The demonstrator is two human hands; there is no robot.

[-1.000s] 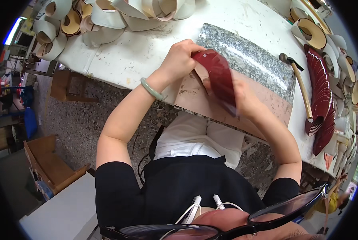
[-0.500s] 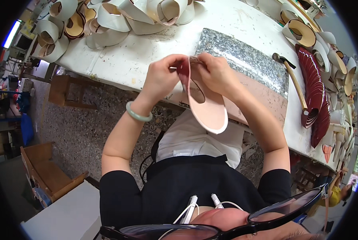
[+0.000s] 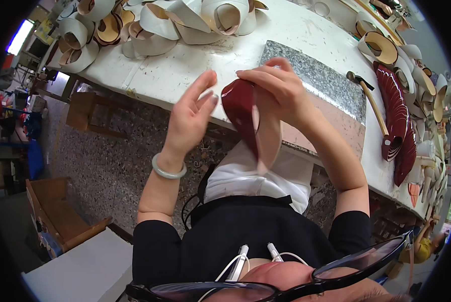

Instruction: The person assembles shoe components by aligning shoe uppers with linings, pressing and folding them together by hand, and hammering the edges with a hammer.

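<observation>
Between my hands, over my lap at the table's front edge, hangs a shoe upper, glossy dark red outside and pale beige inside. My right hand grips its top end, thumb and fingers pinched on the rim. The lower end points down toward my white trousers and is slightly blurred. To the left of the upper, my left hand is off it, fingers apart and holding nothing. A pale green bangle circles my left wrist.
The white table carries a speckled stone slab, a hammer, and a row of nested dark red uppers. Several pale uppers pile up at the back left. A wooden stool stands left of the table.
My left hand has let go of the upper and moved away to the left. The upper has turned in my right hand, so its dark red outer side now shows.
</observation>
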